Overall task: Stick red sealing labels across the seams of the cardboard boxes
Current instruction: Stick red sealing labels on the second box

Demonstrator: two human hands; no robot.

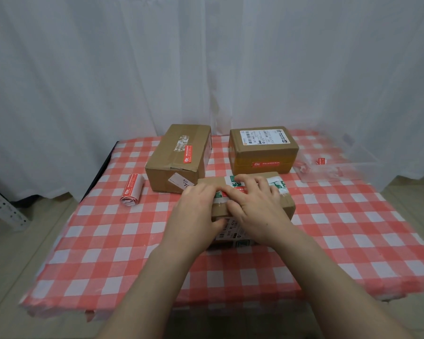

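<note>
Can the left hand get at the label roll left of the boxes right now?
Probably yes: the label roll lies in the open on the tablecloth, nothing between it and the left hand, which must first release the near box.

My only view is the wide-angle head camera, facing forward and down over the red-and-white checked tablecloth, close above the left hand and right hand on the small brown cardboard box, with the white curtain behind.
</note>
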